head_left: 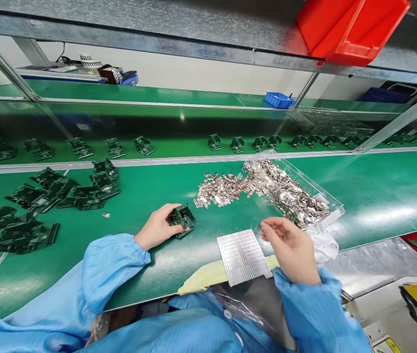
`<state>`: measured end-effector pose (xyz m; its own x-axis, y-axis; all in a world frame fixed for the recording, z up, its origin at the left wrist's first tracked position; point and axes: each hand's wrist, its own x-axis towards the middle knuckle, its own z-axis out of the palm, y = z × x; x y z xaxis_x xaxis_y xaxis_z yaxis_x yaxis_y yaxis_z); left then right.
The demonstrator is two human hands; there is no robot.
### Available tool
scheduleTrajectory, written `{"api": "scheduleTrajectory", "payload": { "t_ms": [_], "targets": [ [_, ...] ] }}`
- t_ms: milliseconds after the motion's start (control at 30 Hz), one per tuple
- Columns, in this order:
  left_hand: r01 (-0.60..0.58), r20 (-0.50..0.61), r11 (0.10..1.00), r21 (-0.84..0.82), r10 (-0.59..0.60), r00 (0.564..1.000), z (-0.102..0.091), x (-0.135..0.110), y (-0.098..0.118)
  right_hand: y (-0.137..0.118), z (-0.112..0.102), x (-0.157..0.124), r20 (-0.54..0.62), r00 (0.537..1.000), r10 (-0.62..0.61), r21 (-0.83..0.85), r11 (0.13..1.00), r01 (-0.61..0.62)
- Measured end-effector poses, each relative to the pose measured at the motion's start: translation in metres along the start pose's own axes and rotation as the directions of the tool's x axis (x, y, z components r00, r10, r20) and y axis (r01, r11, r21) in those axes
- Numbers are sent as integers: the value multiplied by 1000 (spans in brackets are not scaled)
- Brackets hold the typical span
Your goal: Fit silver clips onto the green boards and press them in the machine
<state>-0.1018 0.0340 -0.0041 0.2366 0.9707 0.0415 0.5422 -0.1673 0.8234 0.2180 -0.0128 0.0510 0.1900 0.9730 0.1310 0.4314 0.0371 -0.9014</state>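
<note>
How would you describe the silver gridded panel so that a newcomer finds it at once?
Find the green bench and go to its near edge. Between the left hand and the right hand, the silver gridded panel lies partly over yellow material. Unlike the loose metal pieces beyond it, its cells form neat rows.

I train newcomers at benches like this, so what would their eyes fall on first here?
Probably the bright red bin at the upper right. Next, the glittering heap of small metal parts at the centre, beside the clear tray that holds more. Below, the left hand grips a green circuit board, and a silvery grid lies beside the right hand.
</note>
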Motion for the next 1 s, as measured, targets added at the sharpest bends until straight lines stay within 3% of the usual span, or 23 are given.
{"api": "scheduleTrajectory", "payload": {
  "t_ms": [67, 133, 300, 367, 433, 500, 567, 633, 733, 833, 1000],
  "targets": [
    [52, 81, 997, -60, -47, 996, 0, -2, 2, -7, 4, -27, -14, 999, 52, 195, 980, -48],
    [69, 115, 997, -33, -65, 991, 2, -5, 7, -13, 14, -47, 25, 992, 120, 278, 953, -122],
    [29, -31, 987, 161, -24, 999, 14, -7, 18, -15, 34, -69, 123, 961, 248, 376, 884, -277],
    [18, -52, 999, 47, -15, 999, 20, -5, 20, -12, 36, -72, 136, 957, 257, 398, 871, -290],
    [46, 4, 966, -253, -47, 999, 28, -3, 23, -7, 37, -74, 127, 962, 240, 414, 869, -272],
    [109, 103, 805, -584, -60, 993, 40, -4, 29, -1, 39, -76, 81, 976, 203, 433, 875, -218],
    [155, 179, 616, -773, -22, 984, 56, -7, 39, 3, 41, -79, -7, 988, 152, 457, 880, -132],
    [165, 215, 507, -846, 42, 976, 74, -14, 52, 7, 46, -82, -115, 986, 120, 471, 881, -52],
    [169, 256, 441, -881, 144, 956, 95, -27, 69, 10, 54, -88, -217, 968, 128, 464, 886, -13],
    [182, 303, 437, -881, 224, 926, 106, -38, 78, 11, 62, -94, -275, 952, 136, 443, 896, 0],
    [164, 323, 484, -859, 265, 909, 105, -47, 77, 8, 71, -98, -310, 942, 124, 312, 950, -22]
  ]
}}
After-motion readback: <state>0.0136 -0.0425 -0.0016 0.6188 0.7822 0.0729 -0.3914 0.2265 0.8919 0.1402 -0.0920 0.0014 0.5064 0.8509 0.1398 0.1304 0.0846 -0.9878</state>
